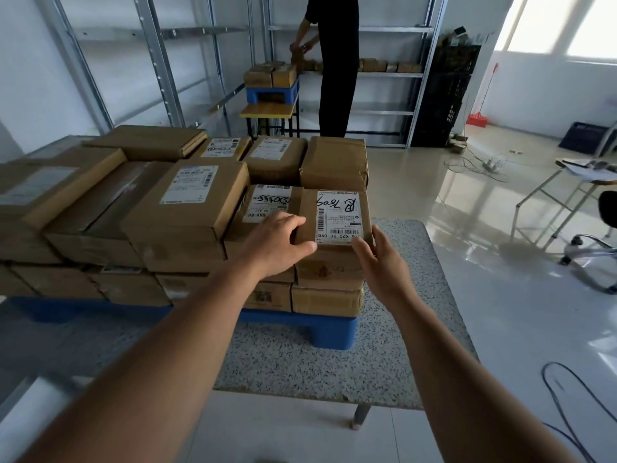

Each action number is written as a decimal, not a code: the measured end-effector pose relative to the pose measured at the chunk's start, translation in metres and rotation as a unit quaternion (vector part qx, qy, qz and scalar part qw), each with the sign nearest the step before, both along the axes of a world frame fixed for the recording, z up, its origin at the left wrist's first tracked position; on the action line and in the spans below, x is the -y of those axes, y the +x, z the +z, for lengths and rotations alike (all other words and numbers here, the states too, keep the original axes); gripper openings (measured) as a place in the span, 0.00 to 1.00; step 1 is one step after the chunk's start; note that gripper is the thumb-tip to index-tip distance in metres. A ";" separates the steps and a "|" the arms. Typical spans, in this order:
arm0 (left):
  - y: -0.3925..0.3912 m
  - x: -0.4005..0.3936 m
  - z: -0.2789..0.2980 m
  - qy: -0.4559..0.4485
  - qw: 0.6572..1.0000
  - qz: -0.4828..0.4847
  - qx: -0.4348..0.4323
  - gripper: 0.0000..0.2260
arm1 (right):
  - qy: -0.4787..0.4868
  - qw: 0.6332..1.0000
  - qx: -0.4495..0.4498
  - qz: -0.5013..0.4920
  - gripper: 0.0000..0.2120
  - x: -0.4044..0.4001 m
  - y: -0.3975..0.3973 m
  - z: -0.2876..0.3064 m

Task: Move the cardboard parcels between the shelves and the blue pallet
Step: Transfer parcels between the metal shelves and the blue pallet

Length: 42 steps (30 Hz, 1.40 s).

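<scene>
A blue pallet (329, 330) on a speckled table carries several stacked cardboard parcels. At its near right corner a small parcel with a white label and black handwriting (337, 213) lies on top of the stack. My left hand (278, 240) presses against that parcel's left side, fingers curled over its near left corner. My right hand (380, 259) touches its near right corner with the fingers spread. The parcel rests on the stack, held between both hands.
A person in black (335, 68) stands at the metal shelves (387, 73), handling small parcels there. A second blue pallet (272, 91) with parcels sits on a small desk. Cables (567, 406) lie on the floor at right, near a desk and an office chair.
</scene>
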<state>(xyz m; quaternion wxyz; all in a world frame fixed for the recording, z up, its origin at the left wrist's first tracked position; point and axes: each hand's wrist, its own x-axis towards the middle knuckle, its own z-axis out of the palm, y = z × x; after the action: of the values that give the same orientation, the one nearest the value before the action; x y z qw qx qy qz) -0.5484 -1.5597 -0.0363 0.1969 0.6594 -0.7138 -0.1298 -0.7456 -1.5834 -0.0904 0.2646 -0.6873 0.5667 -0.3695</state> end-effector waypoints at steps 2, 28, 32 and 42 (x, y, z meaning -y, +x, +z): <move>0.000 -0.006 0.001 -0.018 1.000 0.003 -0.015 0.28 | 0.007 1.000 0.004 -0.019 0.30 -0.001 -0.001 0.002; -0.002 -0.014 -0.016 -0.111 0.994 0.010 -0.002 0.21 | 0.094 0.971 0.219 0.036 0.36 -0.022 0.007 -0.006; 0.000 -0.015 -0.020 -0.128 0.992 0.018 -0.007 0.20 | 0.108 0.964 0.240 0.038 0.31 -0.017 0.007 -0.012; -0.011 -0.011 -0.026 -0.154 0.985 0.072 -0.016 0.15 | 0.160 0.941 0.254 0.156 0.42 -0.011 -0.008 -0.015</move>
<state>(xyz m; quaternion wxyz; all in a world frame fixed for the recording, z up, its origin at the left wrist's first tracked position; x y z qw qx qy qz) -0.5589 -1.5483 -0.0621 0.3165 0.6686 -0.6727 -0.0139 -0.7533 -1.5720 -0.1055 0.5604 -0.5993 0.4175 -0.3905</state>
